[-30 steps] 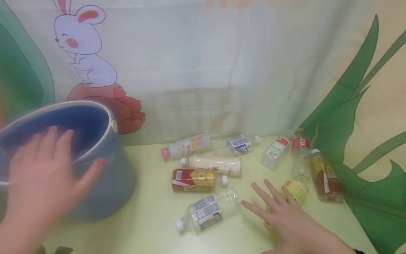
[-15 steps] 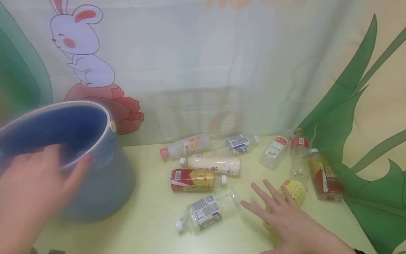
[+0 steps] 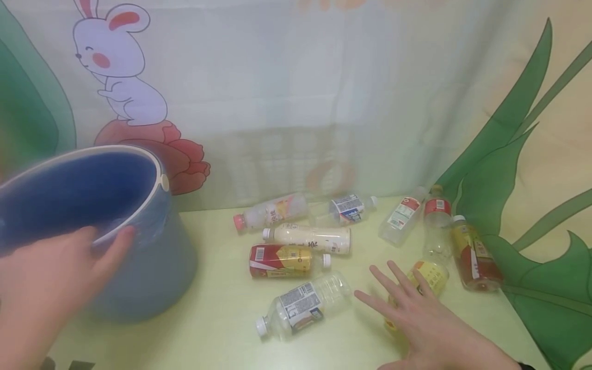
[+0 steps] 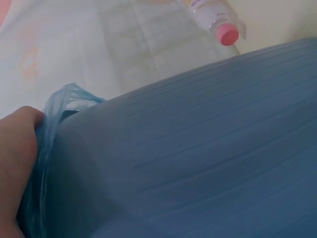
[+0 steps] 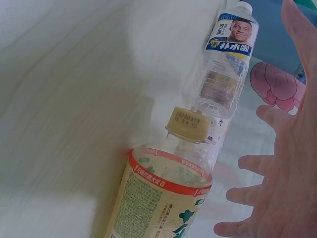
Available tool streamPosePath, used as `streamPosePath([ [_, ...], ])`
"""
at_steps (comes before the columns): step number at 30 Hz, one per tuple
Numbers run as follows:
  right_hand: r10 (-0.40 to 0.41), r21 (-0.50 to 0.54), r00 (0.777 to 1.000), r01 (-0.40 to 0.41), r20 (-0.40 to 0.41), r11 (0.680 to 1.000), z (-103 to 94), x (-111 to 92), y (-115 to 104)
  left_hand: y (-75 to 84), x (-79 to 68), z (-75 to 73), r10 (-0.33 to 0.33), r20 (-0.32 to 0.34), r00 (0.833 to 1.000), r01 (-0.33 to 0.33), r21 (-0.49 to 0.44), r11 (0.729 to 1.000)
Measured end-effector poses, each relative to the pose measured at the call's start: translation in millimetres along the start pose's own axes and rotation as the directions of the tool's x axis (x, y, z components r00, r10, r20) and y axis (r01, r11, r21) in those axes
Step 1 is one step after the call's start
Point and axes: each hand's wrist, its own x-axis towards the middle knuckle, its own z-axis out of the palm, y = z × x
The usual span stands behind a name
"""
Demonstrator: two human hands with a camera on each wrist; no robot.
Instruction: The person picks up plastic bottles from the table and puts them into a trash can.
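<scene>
My left hand grips the near rim of a blue bin, thumb outside and fingers hooked inside, partly hidden. The left wrist view shows the thumb against a crinkled blue plastic bag folded over the rim. My right hand, fingers spread and straight, hovers over a yellow-labelled bottle that it partly covers; whether they touch I cannot tell. Seen from the right wrist, a bottle with a tan cap lies beside that hand. A clear bottle with a white cap lies left of the right hand.
Behind it lie a red-and-yellow bottle, a cream bottle, a pink-capped bottle and a blue-labelled bottle. Several more, including an amber bottle, lie at the right. A printed curtain hangs along the table's back edge.
My left hand came down from over the bin's opening onto the near rim, and its fingers curled inside. The right hand shifted only slightly. The bottles stayed in place.
</scene>
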Motion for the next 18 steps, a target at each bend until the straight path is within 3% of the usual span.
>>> streamPosePath([
  [8, 0.013, 0.002, 1.0, -0.013, 0.01, 1.0, 1.3, -1, 2, 4.8, 0.8, -1.5, 0.051, -0.067, 0.996, -0.051, 0.0, 0.999],
  [14, 0.024, 0.021, 0.999, -0.024, 0.025, 0.999, 1.5, -3, 3, 9.3, 2.2, -3.4, 0.065, -0.034, 0.997, -0.064, 0.01, 0.998],
  [18, 0.026, 0.038, 0.999, -0.027, 0.041, 0.999, 0.0, -3, 2, 15.9, 2.1, -1.7, 0.115, -0.105, 0.988, -0.112, 0.031, 0.993],
])
